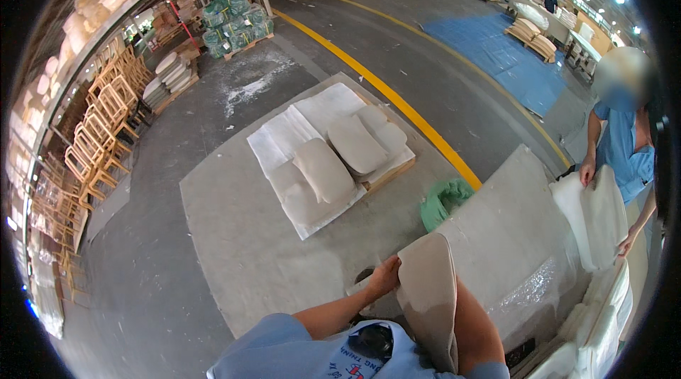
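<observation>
Blue shirt: nearest me, beside the beige seat cushion.
Cushion: held upright beside the table's left edge.
Left hand: fingers clamped on its left edge.
Right hand: hidden; I can't tell its fingers' state.
Slip: a one-sided pinch, I judge, could drop it.

A cushion is showing plain beige, a shirt light blue with red-and-navy print, a bag green, a floor stripe yellow, a floor sheet blue, chairs tan
</observation>
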{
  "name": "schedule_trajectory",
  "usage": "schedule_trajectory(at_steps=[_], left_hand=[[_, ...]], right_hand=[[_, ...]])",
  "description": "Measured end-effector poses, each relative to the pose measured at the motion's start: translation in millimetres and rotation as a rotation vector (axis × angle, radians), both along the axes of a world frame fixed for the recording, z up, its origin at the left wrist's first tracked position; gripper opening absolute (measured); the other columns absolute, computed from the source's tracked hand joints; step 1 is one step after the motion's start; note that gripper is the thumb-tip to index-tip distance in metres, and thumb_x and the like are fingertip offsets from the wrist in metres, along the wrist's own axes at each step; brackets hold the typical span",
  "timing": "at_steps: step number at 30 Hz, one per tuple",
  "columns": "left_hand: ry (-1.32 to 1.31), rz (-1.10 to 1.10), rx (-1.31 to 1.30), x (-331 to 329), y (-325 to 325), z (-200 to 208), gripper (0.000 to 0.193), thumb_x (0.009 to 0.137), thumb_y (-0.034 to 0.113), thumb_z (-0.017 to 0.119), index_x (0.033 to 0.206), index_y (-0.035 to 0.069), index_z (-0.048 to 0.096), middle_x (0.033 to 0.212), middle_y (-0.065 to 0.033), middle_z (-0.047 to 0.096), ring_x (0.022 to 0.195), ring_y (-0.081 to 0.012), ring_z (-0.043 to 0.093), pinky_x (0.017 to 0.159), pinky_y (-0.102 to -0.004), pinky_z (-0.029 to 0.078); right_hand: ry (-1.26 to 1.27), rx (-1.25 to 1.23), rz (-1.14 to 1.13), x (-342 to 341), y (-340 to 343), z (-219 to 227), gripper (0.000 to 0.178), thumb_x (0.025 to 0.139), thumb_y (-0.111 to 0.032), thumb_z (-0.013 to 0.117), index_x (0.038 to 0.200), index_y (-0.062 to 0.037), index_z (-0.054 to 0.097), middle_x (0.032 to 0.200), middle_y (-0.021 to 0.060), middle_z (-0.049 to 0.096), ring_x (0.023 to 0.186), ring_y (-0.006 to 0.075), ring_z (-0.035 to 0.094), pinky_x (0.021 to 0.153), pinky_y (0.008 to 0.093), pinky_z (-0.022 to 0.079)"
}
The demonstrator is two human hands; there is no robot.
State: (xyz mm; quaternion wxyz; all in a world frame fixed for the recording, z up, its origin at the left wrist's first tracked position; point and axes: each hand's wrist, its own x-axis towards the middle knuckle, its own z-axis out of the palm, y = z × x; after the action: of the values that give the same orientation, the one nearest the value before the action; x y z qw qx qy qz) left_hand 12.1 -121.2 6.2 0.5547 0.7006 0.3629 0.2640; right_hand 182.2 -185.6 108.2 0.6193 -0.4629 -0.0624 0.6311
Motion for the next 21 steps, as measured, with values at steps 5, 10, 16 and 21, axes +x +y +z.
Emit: schedule_trajectory(at_steps=[5, 10, 16, 21], left_hand=[[0.027, -0.452, -0.356, -9, 35, 11, 0.055, 0.098, 0.005, 0.060, 0.152, 0.012, 0.051, 0.131, -0.0130, 0.066, 0.098, -0.0302, 0.067, 0.084, -0.0422, 0.055], [0.213, -0.762, -0.530, -10, 64, 28, 0.069, 0.083, 0.003, 0.080, 0.144, 0.001, 0.049, 0.103, -0.0072, 0.064, 0.086, -0.0174, 0.060, 0.075, -0.0320, 0.050], [0.245, -0.808, -0.436, 6, 58, 16, 0.070, 0.080, 0.010, 0.088, 0.134, -0.010, 0.048, 0.104, -0.0148, 0.069, 0.096, -0.0281, 0.069, 0.081, -0.0413, 0.056], [0.571, -0.938, -0.046, 11, 79, 13, 0.070, 0.082, 0.019, 0.089, 0.138, -0.005, 0.056, 0.125, -0.0228, 0.072, 0.120, -0.0307, 0.067, 0.098, -0.0482, 0.054]], right_hand=[[-0.705, -0.102, 0.299, 43, -28, -12, 0.028, 0.099, -0.013, 0.071, 0.123, -0.0007, 0.072, 0.108, 0.0102, 0.076, 0.102, 0.0207, 0.070, 0.093, 0.0390, 0.056], [-0.860, -0.191, 0.244, 48, -161, 16, 0.041, 0.096, -0.008, 0.073, 0.135, 0.0000, 0.066, 0.123, 0.0103, 0.073, 0.115, 0.0190, 0.065, 0.103, 0.0363, 0.050], [-0.495, -0.155, -0.294, -38, -333, 112, 0.023, 0.105, -0.034, 0.068, 0.118, -0.0189, 0.077, 0.105, 0.0125, 0.076, 0.080, 0.0286, 0.070, 0.077, 0.0430, 0.057], [-1.136, -0.004, -0.097, -76, -372, 100, 0.066, 0.087, -0.032, 0.088, 0.135, 0.0044, 0.062, 0.122, 0.0087, 0.070, 0.114, 0.0196, 0.067, 0.098, 0.0327, 0.052]])
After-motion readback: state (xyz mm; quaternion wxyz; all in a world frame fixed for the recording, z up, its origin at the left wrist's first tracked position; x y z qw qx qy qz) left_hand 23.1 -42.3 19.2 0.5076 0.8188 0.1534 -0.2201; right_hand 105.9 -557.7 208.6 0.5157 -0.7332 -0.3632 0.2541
